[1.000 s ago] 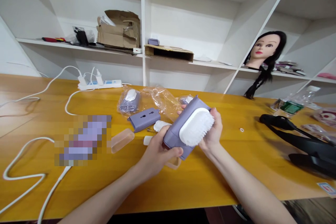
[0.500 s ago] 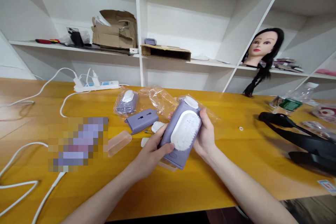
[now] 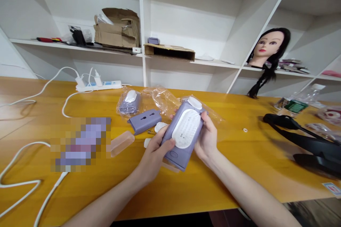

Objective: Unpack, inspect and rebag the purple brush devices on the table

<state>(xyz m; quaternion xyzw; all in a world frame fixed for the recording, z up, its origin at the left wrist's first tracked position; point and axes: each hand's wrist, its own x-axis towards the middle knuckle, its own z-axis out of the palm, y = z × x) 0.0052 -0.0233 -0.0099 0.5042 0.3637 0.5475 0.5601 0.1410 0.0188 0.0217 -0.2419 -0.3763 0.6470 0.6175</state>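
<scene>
Between my hands is a purple device (image 3: 176, 155) with a white bristled oval pad (image 3: 187, 127) facing up. My left hand (image 3: 153, 152) wraps its lower left side, the thumb at the pad's lower edge. Gripping the right side, my right hand (image 3: 207, 136) has its thumb near the upper corner. Just behind the device is a wrapped one with a white top (image 3: 195, 103). To the left lie a purple shell with slots (image 3: 145, 120), a small white bristled piece (image 3: 160, 127), a spring (image 3: 151, 132) and a clear cover (image 3: 122, 144).
Another wrapped purple device (image 3: 129, 103) and a power strip (image 3: 106, 85) stand at the back. A blurred-out object (image 3: 82, 143) with a white cable is at left. Black headgear (image 3: 301, 138) and a bottle (image 3: 297, 105) lie right; a mannequin head (image 3: 269, 48) is on the shelf.
The device has tilted slightly in my hands, so its pad faces the camera more and small dark spots show on the pad's lower part. Both hands keep their grip.
</scene>
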